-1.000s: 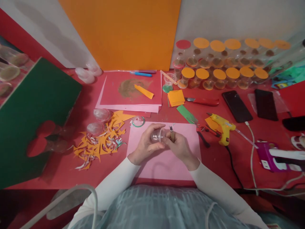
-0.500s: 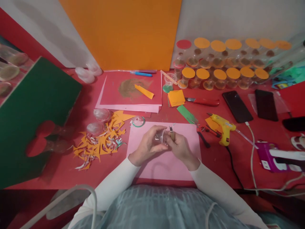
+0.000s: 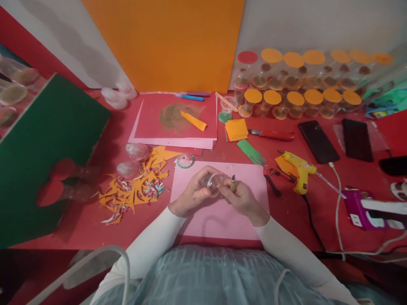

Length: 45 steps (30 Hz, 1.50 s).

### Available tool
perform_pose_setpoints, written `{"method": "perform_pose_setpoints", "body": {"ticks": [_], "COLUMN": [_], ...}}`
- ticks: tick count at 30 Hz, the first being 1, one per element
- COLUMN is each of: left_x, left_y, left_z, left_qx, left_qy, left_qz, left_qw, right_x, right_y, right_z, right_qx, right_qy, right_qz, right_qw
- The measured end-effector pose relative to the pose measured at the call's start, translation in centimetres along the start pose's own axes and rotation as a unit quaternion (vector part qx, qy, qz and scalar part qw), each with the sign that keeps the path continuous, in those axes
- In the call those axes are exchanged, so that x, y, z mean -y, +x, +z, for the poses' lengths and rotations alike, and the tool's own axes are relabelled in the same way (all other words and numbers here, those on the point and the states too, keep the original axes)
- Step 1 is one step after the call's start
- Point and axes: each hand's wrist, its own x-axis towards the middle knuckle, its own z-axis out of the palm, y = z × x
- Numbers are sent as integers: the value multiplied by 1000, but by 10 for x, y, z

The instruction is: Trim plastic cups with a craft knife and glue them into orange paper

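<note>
My left hand (image 3: 196, 190) is wrapped round a small clear plastic cup (image 3: 216, 183), whose round opening is tilted toward my right side. In my right hand (image 3: 243, 198) is a short tan-handled tool (image 3: 233, 184) with a dark metal tip pointing up; it looks like a craft knife. The right fingertips are at the cup's rim. Both hands are above a pink sheet (image 3: 219, 224) on the red table. Beyond the left hand lies a clear round piece with a green ring (image 3: 185, 160).
Orange paper scraps (image 3: 133, 192) and clear plastic cups (image 3: 129, 169) lie left, beside a leaning green board (image 3: 47, 156). Rightward are a yellow glue gun (image 3: 300, 170), a red-handled knife (image 3: 276, 135), phones (image 3: 319, 142) and cables. Orange-topped hourglass-like cups (image 3: 295, 98) stand in rows behind.
The cup has turned in my left hand, so its opening now faces up more. My right hand has shifted slightly, with the tool's tip more upright. The view has moved slightly.
</note>
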Motion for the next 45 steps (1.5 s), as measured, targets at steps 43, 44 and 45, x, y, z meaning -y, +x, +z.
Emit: {"method": "perform_pose_setpoints", "body": {"ticks": [43,44,45], "left_x": [6,4,2], "left_y": [1,1,2], "left_z": [-2,0,1], "left_qx": [-62,-58,-55], "left_qy": [118,106,94], "left_qz": [18,14,9], "left_qw": [991,993,994], "right_x": [1,2,2], "right_y": [3,2,2], "right_z": [1,1,1], "right_qx": [-38,-35,-31], "right_qy": [-63,-56,-49], "right_qz": [0,3,7], "right_qw": [997,998,998]}}
